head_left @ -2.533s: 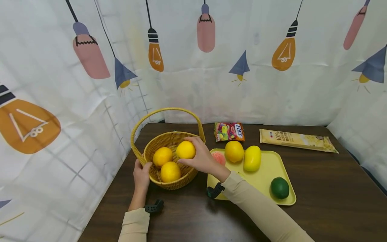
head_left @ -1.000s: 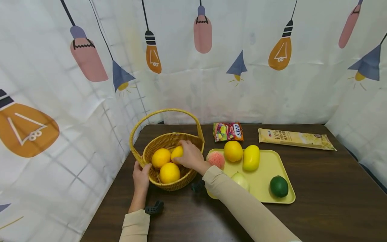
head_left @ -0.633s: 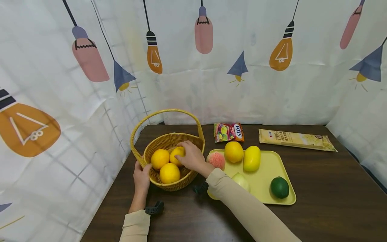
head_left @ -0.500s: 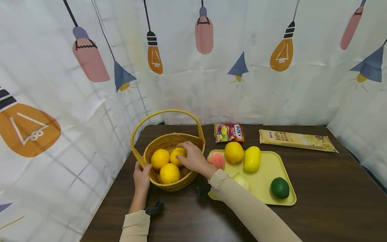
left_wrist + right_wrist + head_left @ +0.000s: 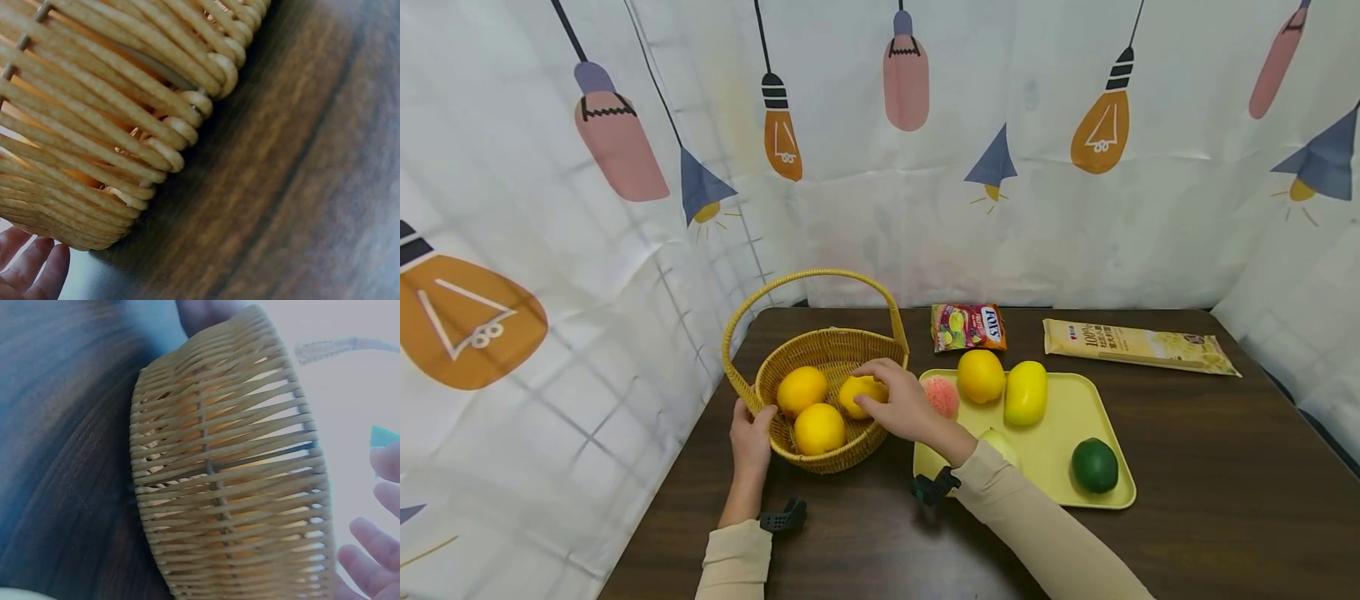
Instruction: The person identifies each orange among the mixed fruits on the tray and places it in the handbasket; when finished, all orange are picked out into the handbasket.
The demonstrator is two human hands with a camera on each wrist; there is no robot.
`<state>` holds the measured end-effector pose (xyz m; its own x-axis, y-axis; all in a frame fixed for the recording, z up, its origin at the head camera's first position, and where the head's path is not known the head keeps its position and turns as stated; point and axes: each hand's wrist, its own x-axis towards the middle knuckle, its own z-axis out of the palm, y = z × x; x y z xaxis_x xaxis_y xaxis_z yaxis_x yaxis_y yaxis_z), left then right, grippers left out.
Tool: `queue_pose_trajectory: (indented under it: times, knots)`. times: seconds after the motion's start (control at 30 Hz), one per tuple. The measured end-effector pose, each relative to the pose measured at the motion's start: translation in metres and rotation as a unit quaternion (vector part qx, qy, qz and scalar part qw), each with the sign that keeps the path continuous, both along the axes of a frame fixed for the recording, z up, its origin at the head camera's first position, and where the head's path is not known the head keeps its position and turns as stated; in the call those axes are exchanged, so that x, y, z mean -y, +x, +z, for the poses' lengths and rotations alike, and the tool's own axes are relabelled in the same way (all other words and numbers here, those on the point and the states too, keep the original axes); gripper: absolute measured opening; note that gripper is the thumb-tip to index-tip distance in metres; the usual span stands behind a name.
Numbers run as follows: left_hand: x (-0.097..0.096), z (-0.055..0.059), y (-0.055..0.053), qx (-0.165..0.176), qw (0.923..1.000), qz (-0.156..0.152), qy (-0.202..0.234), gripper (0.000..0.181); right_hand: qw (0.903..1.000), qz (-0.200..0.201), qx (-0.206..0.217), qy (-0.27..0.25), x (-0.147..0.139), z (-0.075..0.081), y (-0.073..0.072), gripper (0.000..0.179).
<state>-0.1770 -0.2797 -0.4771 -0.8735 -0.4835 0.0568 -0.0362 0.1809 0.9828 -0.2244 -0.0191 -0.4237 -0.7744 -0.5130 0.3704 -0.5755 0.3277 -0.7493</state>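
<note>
Basket (image 5: pixel 831 462) with three yellow fruits (image 5: pixel 849 400), on the bench (image 5: pixel 850 542).
Head: left hand (image 5: pixel 751 442) holds the basket's rim; right hand's (image 5: pixel 906 406) grip is loosely wide at the rightmost fruit. Left wrist: fingertips (image 5: pixel 56 269) beside the wicker. Right wrist: fingers (image 5: pixel 375 545) apart beyond the rim.

In the head view, the right hand (image 5: pixel 910 408) covers the right side of a round yellow-orange fruit (image 5: pixel 853 398) in the yellow woven wicker basket (image 5: pixel 812 350); whether they touch cannot be told. The left hand (image 5: pixel 750 442) has its fingers hidden behind the basket's wall. The right tan sleeve (image 5: pixel 1045 529), cropped by the bottom edge, hides part of a pale green rounded fruit (image 5: pixel 1002 442). The left wrist view crops the basket and blurs the dark brown wooden tabletop (image 5: pixel 300 187); the right wrist view crops the right hand.
</note>
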Motion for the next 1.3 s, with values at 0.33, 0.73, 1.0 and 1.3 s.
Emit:
queue_pose_trajectory:
  times: [0.33,0.73,1.0,1.3]
  knots:
    - [0.002,-0.001,-0.002,0.005,1.0,-0.003,0.007,0.055,0.9996,0.01,0.003,-0.026,-0.041,0.001,0.012,0.032]
    - [0.001,-0.002,-0.001,0.001,1.0,0.004,0.005,0.055,0.9979,-0.062,-0.019,-0.006,-0.1,0.005,0.001,0.032]
    - [0.001,-0.001,-0.003,0.013,0.9999,-0.001,0.01,0.056,0.9947,-0.103,0.005,-0.002,-0.125,0.005,-0.005,0.038]
    - [0.001,0.0,-0.002,0.009,1.0,0.002,0.004,0.056,0.9947,-0.101,0.015,-0.006,-0.139,0.007,-0.007,0.04]
